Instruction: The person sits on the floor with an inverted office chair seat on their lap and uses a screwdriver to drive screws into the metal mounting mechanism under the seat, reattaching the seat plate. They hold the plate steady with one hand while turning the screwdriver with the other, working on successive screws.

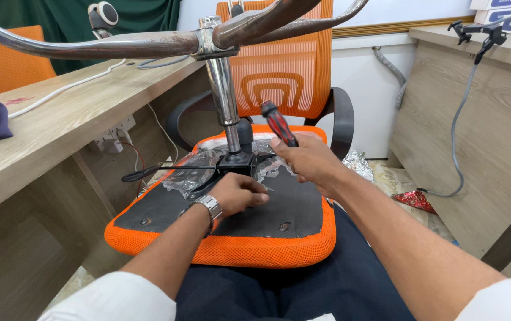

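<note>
- Right, over on the left we have the wooden surface point(59, 125), a white cable point(65, 89) trailing along its top and a power strip point(116, 134) fixed to its side.
- Next comes the upturned orange seat point(220, 246), lying across our lap with its black underside facing up.
- Our left hand point(237, 193), wristwatch point(210, 206) on, is curled nearly closed, fingertips pinching at something small on the seat's underside; we cannot tell what it has.
- Centre stage: the black mounting plate point(235, 161) bolted under the seat, crinkled plastic wrap point(196, 172) around it, the chrome column point(224, 98) rising to the chair base legs point(148, 43).
- Our right hand point(309, 160) is wrapped fully round a red-and-black screwdriver point(279, 125), handle up, tip hidden behind the hand near the plate.
- We judge this a fastening step at the plate; the next move calls for seating the tip squarely on a screw.
- Behind stands an orange mesh chair point(285, 71); far right, a wooden cabinet point(487, 131).
</note>
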